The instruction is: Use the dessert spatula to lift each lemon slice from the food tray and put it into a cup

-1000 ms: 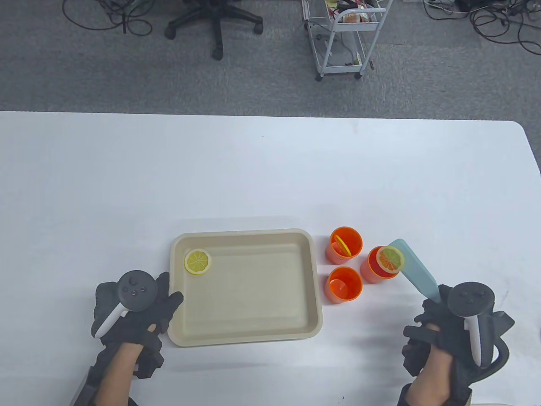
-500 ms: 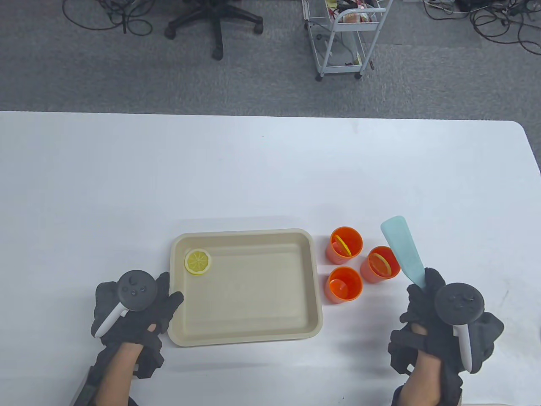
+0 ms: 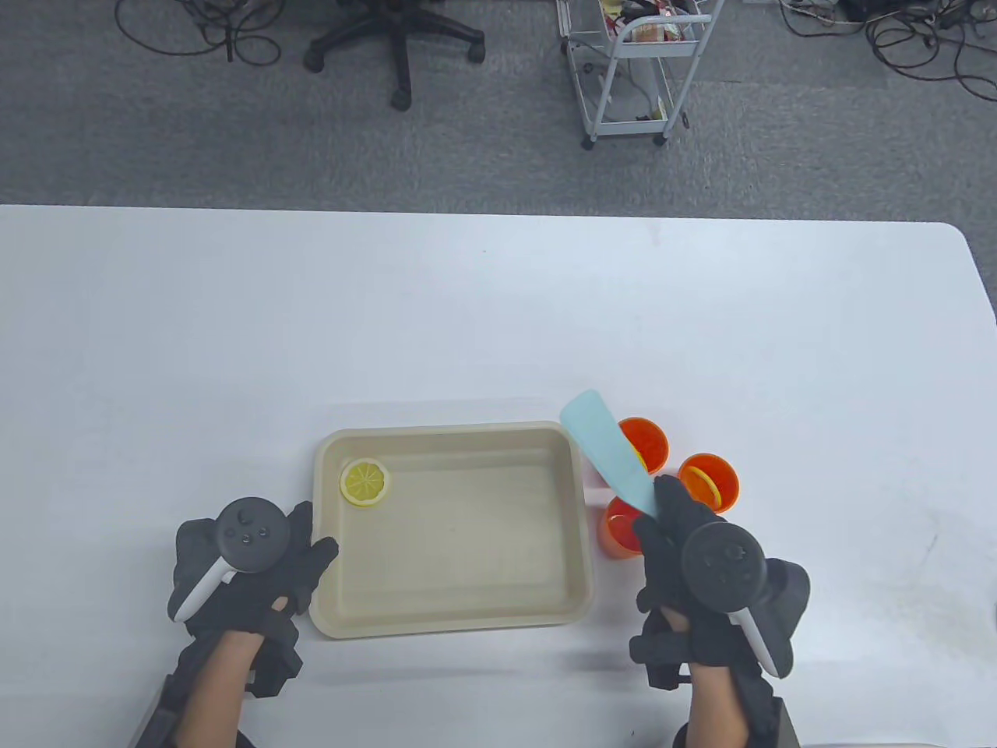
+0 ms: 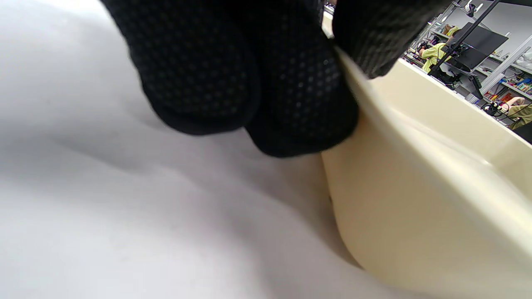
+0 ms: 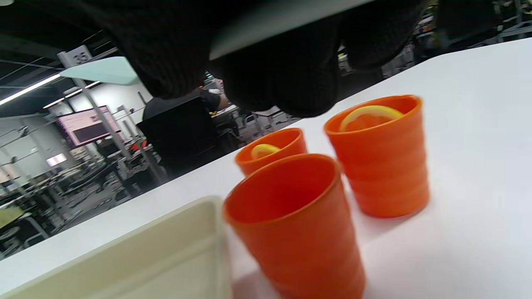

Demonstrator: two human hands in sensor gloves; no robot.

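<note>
Lemon slice (image 3: 364,483) lies in the food tray's (image 3: 452,623) far-left corner, well apart from the right hand (image 3: 701,576) gripping the empty dessert spatula (image 3: 607,452) above the cups (image 3: 710,481); left hand (image 3: 249,569) rests relaxed at the tray's edge

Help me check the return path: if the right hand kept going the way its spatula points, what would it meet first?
Likely nothing: the right hand aims the spatula up-left, over the tray's far right corner, then bare table; height unclear.
</note>
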